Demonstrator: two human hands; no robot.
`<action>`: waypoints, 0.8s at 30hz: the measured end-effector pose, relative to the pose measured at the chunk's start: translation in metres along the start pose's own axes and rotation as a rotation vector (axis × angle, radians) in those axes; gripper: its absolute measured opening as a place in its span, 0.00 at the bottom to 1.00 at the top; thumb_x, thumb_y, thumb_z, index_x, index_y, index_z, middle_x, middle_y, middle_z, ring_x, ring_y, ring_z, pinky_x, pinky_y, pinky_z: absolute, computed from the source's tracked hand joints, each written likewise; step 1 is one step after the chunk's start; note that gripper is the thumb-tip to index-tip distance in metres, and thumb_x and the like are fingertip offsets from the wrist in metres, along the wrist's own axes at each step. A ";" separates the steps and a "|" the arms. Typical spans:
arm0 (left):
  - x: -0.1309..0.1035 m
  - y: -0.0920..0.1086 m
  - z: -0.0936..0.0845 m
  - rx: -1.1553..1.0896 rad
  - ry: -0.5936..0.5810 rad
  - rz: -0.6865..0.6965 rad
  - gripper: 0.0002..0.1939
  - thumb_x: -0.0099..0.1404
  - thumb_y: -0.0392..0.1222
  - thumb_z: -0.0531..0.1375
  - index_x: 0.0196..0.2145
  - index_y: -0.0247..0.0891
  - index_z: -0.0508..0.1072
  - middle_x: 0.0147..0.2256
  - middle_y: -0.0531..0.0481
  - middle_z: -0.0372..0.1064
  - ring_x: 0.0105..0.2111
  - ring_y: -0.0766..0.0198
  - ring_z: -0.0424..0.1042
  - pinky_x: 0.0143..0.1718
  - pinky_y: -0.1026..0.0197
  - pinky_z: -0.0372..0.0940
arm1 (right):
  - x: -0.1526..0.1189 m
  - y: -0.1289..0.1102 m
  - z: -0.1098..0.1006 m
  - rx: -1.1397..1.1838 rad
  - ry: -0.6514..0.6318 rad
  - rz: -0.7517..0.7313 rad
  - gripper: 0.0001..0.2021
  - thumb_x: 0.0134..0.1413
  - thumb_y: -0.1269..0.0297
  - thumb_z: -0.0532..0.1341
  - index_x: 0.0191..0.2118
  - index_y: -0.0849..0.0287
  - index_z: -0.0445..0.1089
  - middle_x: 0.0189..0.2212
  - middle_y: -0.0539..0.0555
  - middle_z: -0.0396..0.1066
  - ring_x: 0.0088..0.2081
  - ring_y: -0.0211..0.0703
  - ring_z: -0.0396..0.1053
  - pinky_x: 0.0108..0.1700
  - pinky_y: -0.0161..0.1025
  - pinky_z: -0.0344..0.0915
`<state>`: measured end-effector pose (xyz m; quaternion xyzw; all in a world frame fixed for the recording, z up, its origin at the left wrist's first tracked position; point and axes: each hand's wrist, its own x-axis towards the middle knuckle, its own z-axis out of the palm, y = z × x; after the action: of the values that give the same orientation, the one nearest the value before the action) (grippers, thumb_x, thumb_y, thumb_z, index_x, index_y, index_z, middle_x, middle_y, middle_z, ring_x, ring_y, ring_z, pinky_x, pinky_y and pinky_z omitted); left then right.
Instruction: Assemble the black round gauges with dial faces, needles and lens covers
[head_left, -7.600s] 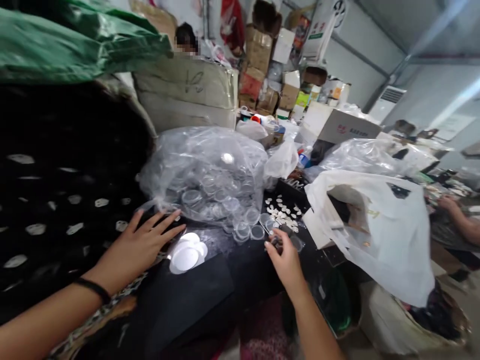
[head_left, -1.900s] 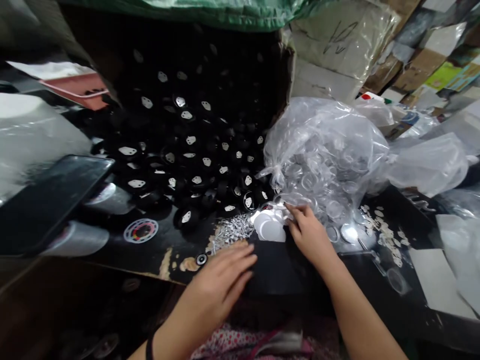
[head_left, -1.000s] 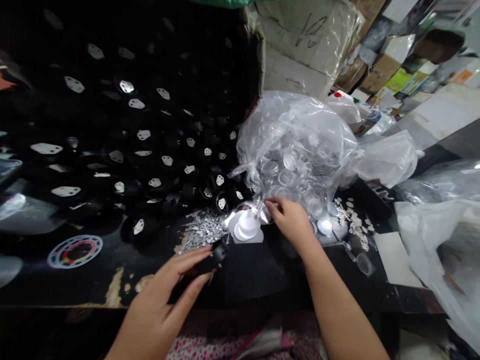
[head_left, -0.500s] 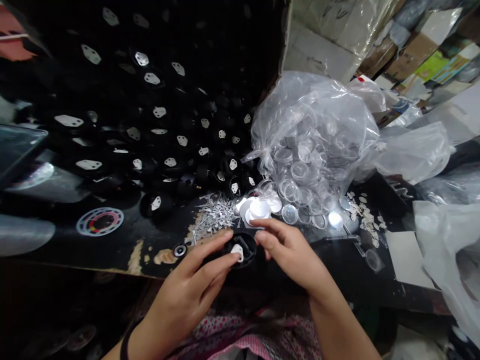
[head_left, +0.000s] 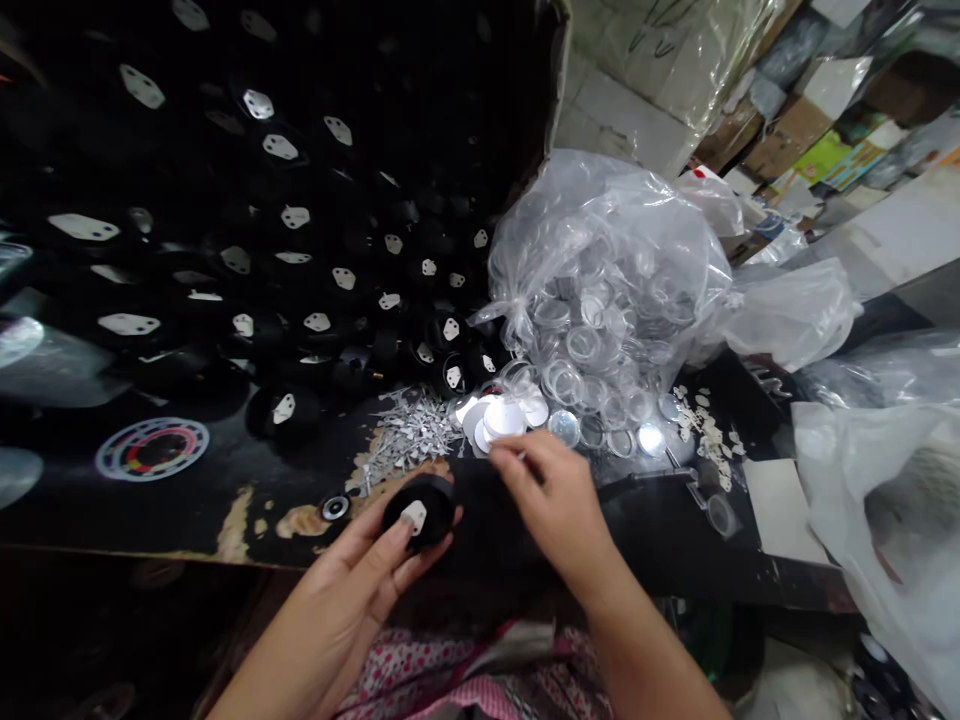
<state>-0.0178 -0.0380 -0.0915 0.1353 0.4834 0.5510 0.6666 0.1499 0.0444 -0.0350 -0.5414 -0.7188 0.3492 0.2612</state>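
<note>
My left hand [head_left: 367, 570] is wrapped round a round black plastic housing [head_left: 439, 497], its thumb on a small white plate [head_left: 415, 516] with holes that sits on the housing. To the right, my right hand [head_left: 559, 500] is raised over the bench with thumb and forefinger pinched together. Whatever is between those fingertips is too small to make out. Just beyond them lie white and clear discs [head_left: 504, 418]. A heap of thin silvery metal pieces [head_left: 412, 437] lies behind the housing.
A large box [head_left: 420, 110] of black housings with white plates fills the back left. Behind my right hand bulges a clear bag [head_left: 637, 230] of round transparent covers. A printed ring [head_left: 152, 449] and a small black ring [head_left: 335, 508] lie left; small white plates [head_left: 709, 435] are scattered right.
My left hand has moved left with the black housing and turned it, fingers now beneath. My right hand has come away from the housing, and its fingertips are pinched near the white discs.
</note>
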 end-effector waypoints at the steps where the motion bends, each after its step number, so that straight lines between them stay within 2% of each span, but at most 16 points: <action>1: 0.001 0.001 0.000 -0.003 0.000 0.002 0.20 0.60 0.51 0.70 0.49 0.47 0.80 0.58 0.47 0.74 0.56 0.45 0.74 0.47 0.55 0.77 | 0.009 0.004 -0.003 -0.187 0.050 -0.005 0.12 0.66 0.58 0.60 0.48 0.56 0.76 0.44 0.58 0.76 0.47 0.51 0.73 0.52 0.49 0.65; 4: 0.001 0.002 -0.002 -0.009 -0.007 -0.019 0.21 0.57 0.51 0.71 0.48 0.47 0.80 0.58 0.46 0.74 0.54 0.43 0.75 0.43 0.54 0.79 | 0.032 0.011 -0.005 -0.594 0.055 0.022 0.18 0.64 0.56 0.62 0.55 0.58 0.72 0.51 0.65 0.71 0.52 0.62 0.69 0.54 0.57 0.61; 8: 0.001 0.003 -0.004 -0.037 -0.004 -0.053 0.23 0.61 0.53 0.68 0.52 0.46 0.78 0.58 0.44 0.73 0.54 0.45 0.75 0.42 0.55 0.78 | 0.041 0.011 -0.002 -0.689 -0.015 -0.015 0.15 0.63 0.55 0.63 0.50 0.57 0.74 0.53 0.64 0.70 0.53 0.63 0.67 0.53 0.58 0.61; 11: 0.001 0.005 -0.002 -0.078 -0.065 -0.099 0.24 0.63 0.55 0.66 0.55 0.46 0.76 0.55 0.42 0.76 0.52 0.46 0.76 0.43 0.54 0.78 | 0.037 0.010 -0.001 -0.621 0.001 0.004 0.17 0.60 0.56 0.65 0.52 0.58 0.72 0.54 0.65 0.68 0.55 0.64 0.66 0.55 0.59 0.60; 14: -0.001 0.009 0.003 -0.125 -0.087 -0.134 0.22 0.65 0.54 0.65 0.56 0.49 0.74 0.51 0.45 0.79 0.48 0.50 0.79 0.42 0.56 0.77 | 0.035 0.014 -0.002 -0.393 0.076 0.029 0.14 0.58 0.65 0.66 0.49 0.60 0.72 0.51 0.64 0.69 0.54 0.61 0.67 0.56 0.56 0.61; 16: -0.004 0.012 0.006 -0.136 -0.068 -0.112 0.20 0.67 0.51 0.64 0.55 0.49 0.74 0.51 0.46 0.79 0.46 0.54 0.80 0.41 0.60 0.76 | 0.036 0.018 -0.005 -0.236 0.106 0.036 0.07 0.58 0.69 0.63 0.43 0.59 0.73 0.44 0.59 0.74 0.47 0.53 0.71 0.52 0.50 0.64; 18: -0.006 0.015 0.008 -0.154 -0.053 -0.094 0.19 0.67 0.51 0.64 0.55 0.47 0.75 0.52 0.45 0.78 0.49 0.55 0.78 0.42 0.62 0.75 | 0.036 0.024 -0.008 -0.151 0.109 0.039 0.03 0.60 0.67 0.62 0.38 0.58 0.73 0.34 0.53 0.76 0.38 0.46 0.74 0.43 0.41 0.68; 20: -0.007 0.018 0.009 -0.191 -0.041 -0.106 0.21 0.67 0.54 0.63 0.54 0.45 0.76 0.53 0.44 0.77 0.53 0.53 0.75 0.43 0.63 0.75 | 0.035 0.028 -0.013 -0.116 0.110 0.034 0.05 0.62 0.64 0.61 0.36 0.57 0.74 0.29 0.50 0.76 0.32 0.43 0.74 0.36 0.37 0.67; 22: -0.006 0.020 0.011 -0.225 -0.013 -0.135 0.23 0.67 0.55 0.63 0.55 0.43 0.76 0.55 0.42 0.75 0.56 0.51 0.73 0.45 0.62 0.75 | 0.031 0.028 -0.018 -0.089 0.131 0.020 0.08 0.64 0.63 0.60 0.37 0.56 0.76 0.31 0.51 0.77 0.35 0.44 0.75 0.39 0.38 0.68; 24: -0.003 0.022 0.015 -0.265 0.029 -0.155 0.23 0.68 0.55 0.62 0.55 0.40 0.76 0.56 0.41 0.75 0.57 0.50 0.72 0.48 0.60 0.75 | 0.023 0.024 -0.018 -0.090 0.191 -0.021 0.10 0.65 0.62 0.59 0.41 0.55 0.78 0.40 0.54 0.78 0.44 0.46 0.75 0.48 0.42 0.68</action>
<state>-0.0193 -0.0279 -0.0669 0.0005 0.4248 0.5589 0.7122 0.1717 0.0743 -0.0427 -0.5761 -0.7112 0.2604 0.3075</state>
